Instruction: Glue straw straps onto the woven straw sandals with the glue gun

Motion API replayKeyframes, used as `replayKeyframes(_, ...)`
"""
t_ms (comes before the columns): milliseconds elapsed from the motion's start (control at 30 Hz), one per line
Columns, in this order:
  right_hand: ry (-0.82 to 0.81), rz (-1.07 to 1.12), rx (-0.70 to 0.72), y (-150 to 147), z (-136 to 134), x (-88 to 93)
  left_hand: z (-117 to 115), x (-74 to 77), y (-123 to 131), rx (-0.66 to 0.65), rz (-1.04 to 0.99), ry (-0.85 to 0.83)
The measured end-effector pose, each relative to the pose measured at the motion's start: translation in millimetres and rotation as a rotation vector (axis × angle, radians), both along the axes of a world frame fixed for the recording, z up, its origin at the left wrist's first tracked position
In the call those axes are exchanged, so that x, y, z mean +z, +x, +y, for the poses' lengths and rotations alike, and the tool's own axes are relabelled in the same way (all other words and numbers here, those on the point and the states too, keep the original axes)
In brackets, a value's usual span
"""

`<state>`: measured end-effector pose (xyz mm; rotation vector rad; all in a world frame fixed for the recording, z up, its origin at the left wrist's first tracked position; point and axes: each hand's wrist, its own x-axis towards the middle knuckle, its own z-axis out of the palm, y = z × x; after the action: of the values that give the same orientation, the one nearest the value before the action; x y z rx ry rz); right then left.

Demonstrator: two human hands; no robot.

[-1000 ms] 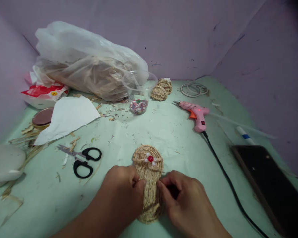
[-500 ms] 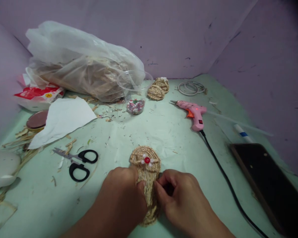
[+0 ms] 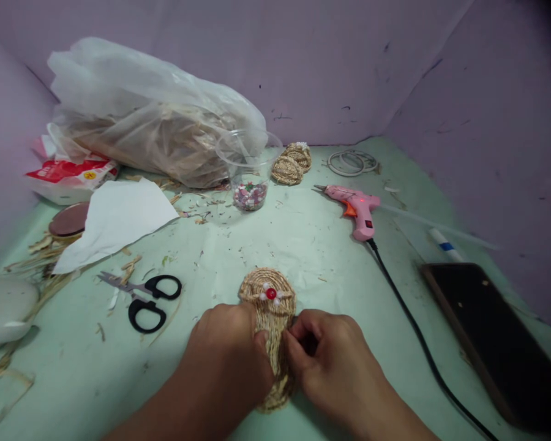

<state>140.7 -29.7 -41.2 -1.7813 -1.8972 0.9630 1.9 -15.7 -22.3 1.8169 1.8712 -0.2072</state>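
Observation:
A small slipper (image 3: 275, 355) of coiled straw braid lies on the pale green table, its strap decorated with a red bead (image 3: 270, 294) ringed by white beads. My left hand (image 3: 232, 355) is closed on the slipper's left side, thumb resting on the sole, its other fingers hidden. On the opposite edge my right hand (image 3: 333, 361) pinches the braid between thumb and forefinger. Both hands cover parts of the slipper's sides. To the left lie black-handled scissors (image 3: 142, 297). A pink glue gun (image 3: 358, 208) rests further back on the right, with a red light glowing on it.
A plastic cup of beads (image 3: 249, 195) stands before a large plastic bag (image 3: 160, 122). Straw slippers (image 3: 290, 165) and metal rings (image 3: 352, 163) lie at the back. A phone (image 3: 491, 337) and the glue gun's cord (image 3: 408, 312) are on the right, white paper (image 3: 119, 220) on the left.
The whole view has shifted very slightly. Both hands keep their hold on the slipper, with barely any movement.

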Motion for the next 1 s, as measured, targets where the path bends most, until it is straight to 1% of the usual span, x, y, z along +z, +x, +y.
replayKeyframes(433, 0.061, 0.001, 0.004, 1.6, -3.7, -3.1, 0.6, 1.7, -0.7, -0.015, 0.013, -0.033)
replayKeyframes(633, 0.069, -0.016, 0.003, 0.9, -4.9, -1.5, 2.0, 4.7, -2.0, -0.027, 0.041, -0.011)
replayKeyframes(833, 0.041, -0.001, -0.001, 1.0, -3.9, -0.4, 5.9, 8.9, -6.5, -0.019, -0.01, -0.021)
replayKeyframes(1000, 0.035, 0.001, -0.001, 2.3, -5.0, -1.7, 5.4, 6.8, -7.8, -0.006, -0.031, -0.017)
